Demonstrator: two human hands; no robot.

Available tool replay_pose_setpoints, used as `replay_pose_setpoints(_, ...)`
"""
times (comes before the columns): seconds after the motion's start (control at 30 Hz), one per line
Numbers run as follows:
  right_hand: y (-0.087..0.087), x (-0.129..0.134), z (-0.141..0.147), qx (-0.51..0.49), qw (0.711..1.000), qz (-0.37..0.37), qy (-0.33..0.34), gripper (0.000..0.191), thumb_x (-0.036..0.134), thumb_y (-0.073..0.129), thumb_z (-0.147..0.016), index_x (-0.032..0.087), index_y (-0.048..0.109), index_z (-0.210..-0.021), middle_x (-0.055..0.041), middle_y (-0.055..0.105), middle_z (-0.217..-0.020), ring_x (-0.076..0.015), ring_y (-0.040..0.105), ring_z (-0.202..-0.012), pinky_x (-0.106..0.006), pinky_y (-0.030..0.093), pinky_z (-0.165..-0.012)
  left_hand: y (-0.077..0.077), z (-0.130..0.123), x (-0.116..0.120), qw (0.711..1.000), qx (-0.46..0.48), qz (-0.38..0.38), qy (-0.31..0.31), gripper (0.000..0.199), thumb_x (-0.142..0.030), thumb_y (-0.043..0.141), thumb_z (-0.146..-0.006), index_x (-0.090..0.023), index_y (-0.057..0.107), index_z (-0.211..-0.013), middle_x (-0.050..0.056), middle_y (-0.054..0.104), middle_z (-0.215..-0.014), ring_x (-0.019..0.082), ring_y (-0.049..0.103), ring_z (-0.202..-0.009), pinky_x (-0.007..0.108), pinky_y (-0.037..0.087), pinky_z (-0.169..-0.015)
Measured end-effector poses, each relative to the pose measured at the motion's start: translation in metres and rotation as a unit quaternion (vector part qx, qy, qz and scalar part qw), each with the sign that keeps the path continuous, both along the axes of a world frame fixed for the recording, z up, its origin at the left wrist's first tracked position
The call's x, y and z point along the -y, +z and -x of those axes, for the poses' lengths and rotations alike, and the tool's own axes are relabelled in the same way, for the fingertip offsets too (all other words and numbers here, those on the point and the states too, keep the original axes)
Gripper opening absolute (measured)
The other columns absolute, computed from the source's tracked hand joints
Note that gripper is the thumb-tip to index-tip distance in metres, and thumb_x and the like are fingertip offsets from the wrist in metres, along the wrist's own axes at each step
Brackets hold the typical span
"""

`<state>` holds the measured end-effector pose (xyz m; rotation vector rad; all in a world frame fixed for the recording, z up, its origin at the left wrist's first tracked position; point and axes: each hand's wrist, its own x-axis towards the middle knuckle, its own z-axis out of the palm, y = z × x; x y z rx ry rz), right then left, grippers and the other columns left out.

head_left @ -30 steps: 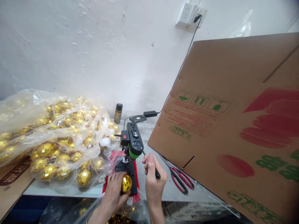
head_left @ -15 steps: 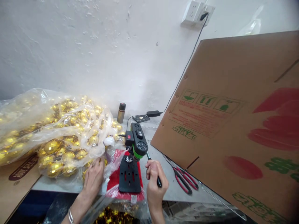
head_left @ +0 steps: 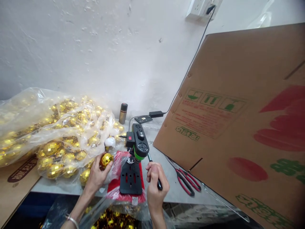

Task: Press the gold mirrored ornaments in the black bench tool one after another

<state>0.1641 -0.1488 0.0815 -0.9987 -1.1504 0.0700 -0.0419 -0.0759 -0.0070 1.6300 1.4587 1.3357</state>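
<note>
Left hand (head_left: 97,175) holds 1 gold ball (head_left: 106,160); black base (head_left: 131,188) near table edge (head_left: 177,199).

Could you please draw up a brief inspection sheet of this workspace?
Surface: grey table, red sheet under the drill.
Work items: drill standing upright; clear bag with many gold balls at left.
Clutter: red-handled tool, upright bottle.
Hands: left hand holds one gold ball; right hand grips the lever.
Cables: cable from wall socket to black adapter.
Surroundings: wall behind, large carton at right.
</note>
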Motion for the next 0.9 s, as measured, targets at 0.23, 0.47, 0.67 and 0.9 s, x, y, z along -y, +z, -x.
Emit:
replay_pose_setpoints(0.23, 0.006, -0.001, 0.002, -0.015, 1.0, 0.002, 0.009, 0.045, 0.031, 0.049, -0.111, 0.023, 0.05, -0.067, 0.0025, 0.05, -0.066, -0.0126, 0.051, -0.061, -0.025, 0.038, -0.054, -0.008, -0.038, 0.036, 0.918, 0.318, 0.226, -0.074, 0.062, -0.069, 0.066, -0.084, -0.019, 0.067, -0.121, 0.013, 0.08, -0.113, 0.029, 0.079, -0.092, 0.04, 0.065, -0.075)
replay_pose_setpoints(0.47, 0.007, 0.003, -0.001, 0.004, 0.999, 0.036, 0.006, 0.041, 0.033, 0.047, -0.112, 0.022, 0.055, -0.073, 0.0039, 0.048, -0.067, -0.0112, 0.044, -0.055, -0.025, 0.037, -0.052, -0.042, -0.065, 0.027, 0.992, 0.033, 0.097, -0.074, 0.06, -0.057, 0.07, -0.081, -0.02, 0.066, -0.128, 0.013, 0.08, -0.122, 0.036, 0.077, -0.114, 0.054, 0.059, -0.104)
replay_pose_setpoints(0.67, 0.004, 0.004, -0.002, 0.006, 0.999, 0.042, 0.004, 0.039, 0.034, 0.046, -0.112, 0.022, 0.057, -0.076, 0.0041, 0.048, -0.066, -0.0107, 0.039, -0.052, -0.026, 0.034, -0.05, -0.034, -0.072, 0.011, 0.989, -0.076, 0.005, -0.123, 0.052, -0.036, 0.074, -0.08, -0.018, 0.067, -0.129, 0.018, 0.078, -0.126, 0.038, 0.076, -0.116, 0.058, 0.061, -0.102)
replay_pose_setpoints(0.9, 0.006, 0.005, -0.002, 0.018, 0.999, 0.028, 0.005, 0.037, 0.03, 0.047, -0.111, 0.022, 0.057, -0.077, 0.0038, 0.05, -0.067, -0.01, 0.039, -0.05, -0.024, 0.035, -0.048, -0.027, -0.071, 0.003, 0.969, -0.159, -0.009, -0.187, 0.057, -0.019, 0.075, -0.075, -0.015, 0.068, -0.131, 0.018, 0.077, -0.121, 0.039, 0.074, -0.114, 0.059, 0.06, -0.1)
